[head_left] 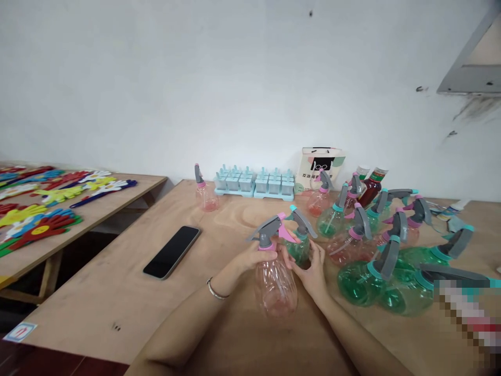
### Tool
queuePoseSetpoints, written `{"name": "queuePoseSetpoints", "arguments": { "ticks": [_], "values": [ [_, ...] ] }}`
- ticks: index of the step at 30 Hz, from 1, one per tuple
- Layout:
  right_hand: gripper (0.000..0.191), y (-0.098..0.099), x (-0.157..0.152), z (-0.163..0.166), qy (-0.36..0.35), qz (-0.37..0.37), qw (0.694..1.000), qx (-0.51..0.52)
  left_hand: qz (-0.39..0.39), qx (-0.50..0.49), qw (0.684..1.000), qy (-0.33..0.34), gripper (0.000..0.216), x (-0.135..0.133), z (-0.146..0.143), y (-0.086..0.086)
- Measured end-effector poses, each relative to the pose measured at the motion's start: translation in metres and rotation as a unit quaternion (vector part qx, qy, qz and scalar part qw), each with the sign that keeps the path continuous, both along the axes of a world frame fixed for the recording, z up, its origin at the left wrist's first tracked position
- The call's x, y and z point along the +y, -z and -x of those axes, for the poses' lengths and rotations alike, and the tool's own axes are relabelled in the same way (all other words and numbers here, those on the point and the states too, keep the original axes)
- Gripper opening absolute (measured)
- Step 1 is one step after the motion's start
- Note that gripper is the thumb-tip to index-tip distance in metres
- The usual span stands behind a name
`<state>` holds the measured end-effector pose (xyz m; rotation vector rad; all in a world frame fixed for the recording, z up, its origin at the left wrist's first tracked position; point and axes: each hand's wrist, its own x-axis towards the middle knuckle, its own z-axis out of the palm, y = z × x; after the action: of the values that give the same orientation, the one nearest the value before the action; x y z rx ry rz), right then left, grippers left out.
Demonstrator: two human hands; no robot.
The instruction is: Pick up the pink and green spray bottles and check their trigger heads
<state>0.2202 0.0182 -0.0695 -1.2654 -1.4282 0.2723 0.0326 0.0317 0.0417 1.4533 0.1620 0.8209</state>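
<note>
A clear pink spray bottle (pixel 275 284) with a grey trigger head stands tilted on the wooden table (pixel 195 318) in front of me. My left hand (pixel 252 256) grips it at the neck, just under the pink collar. My right hand (pixel 311 269) is closed round a green spray bottle (pixel 299 249) just behind the pink one, its grey head pointing right. A silver bracelet sits on my left wrist.
Several green and pink spray bottles (pixel 368 271) lie piled at the right. A black phone (pixel 171 251) lies to the left. Blue ice-pop moulds (pixel 254 184), a lone pink bottle (pixel 205 194) and a paper bag (pixel 321 166) stand by the wall. Coloured hand clappers (pixel 47 206) cover the left table.
</note>
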Motion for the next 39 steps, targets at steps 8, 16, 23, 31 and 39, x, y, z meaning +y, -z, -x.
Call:
{"name": "queuePoseSetpoints", "arguments": {
  "ticks": [8, 16, 23, 31, 39],
  "values": [
    [0.078, 0.003, 0.003, 0.0, -0.062, 0.025, 0.996, 0.065, -0.001, -0.001, 0.999, -0.041, 0.044, -0.006, -0.001, -0.002],
    [0.08, 0.0, 0.0, 0.0, -0.106, 0.071, 0.985, 0.114, -0.002, -0.001, 0.998, -0.062, 0.043, -0.003, 0.0, 0.002],
    [0.081, 0.001, 0.002, -0.001, -0.116, 0.067, 0.985, 0.111, -0.056, 0.082, 0.995, -0.011, 0.054, -0.003, 0.003, -0.014],
    [0.082, 0.003, 0.003, -0.002, -0.11, 0.066, 0.987, 0.096, -0.094, 0.077, 0.991, -0.063, 0.049, 0.0, 0.006, -0.007],
    [0.082, 0.001, 0.002, -0.001, -0.098, 0.069, 0.988, 0.094, -0.13, 0.141, 0.888, -0.417, 0.032, 0.027, 0.067, -0.033]
  ]
}}
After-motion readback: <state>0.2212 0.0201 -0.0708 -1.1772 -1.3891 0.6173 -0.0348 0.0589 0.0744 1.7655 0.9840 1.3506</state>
